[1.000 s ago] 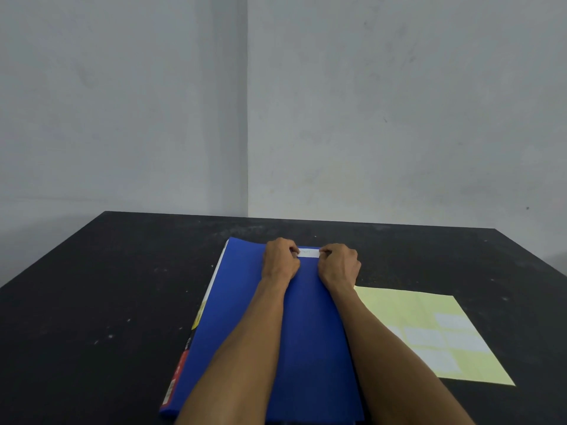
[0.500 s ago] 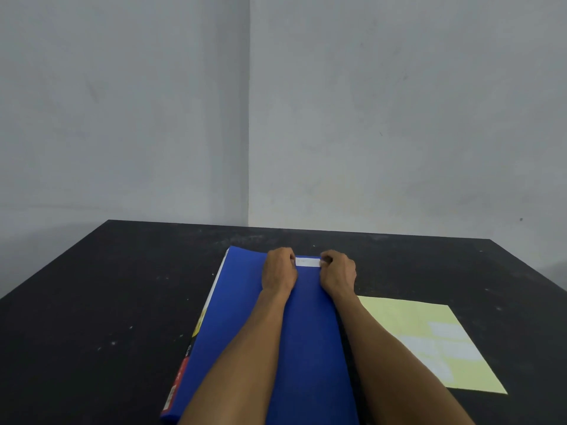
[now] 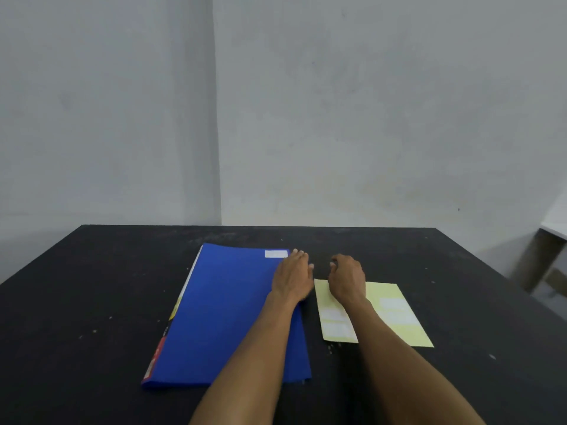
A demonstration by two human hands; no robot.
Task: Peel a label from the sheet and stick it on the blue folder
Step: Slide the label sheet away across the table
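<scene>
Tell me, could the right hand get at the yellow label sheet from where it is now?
Probably yes. The right hand hovers empty just past the far edge of the label sheet, its forearm already crossing the sheet. Nothing lies between them; the left hand is off to the side by the blue folder.

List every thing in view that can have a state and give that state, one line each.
Blue plastic folder: closed, flat on the black table.
White rectangular label: stuck at the folder's far right corner, no hand on it.
Pale yellow label sheet: flat on the table right of the folder, some white labels left.
Left hand: open, empty, over the folder's right edge.
Right hand: loosely curled, empty, above the sheet's far edge.
</scene>
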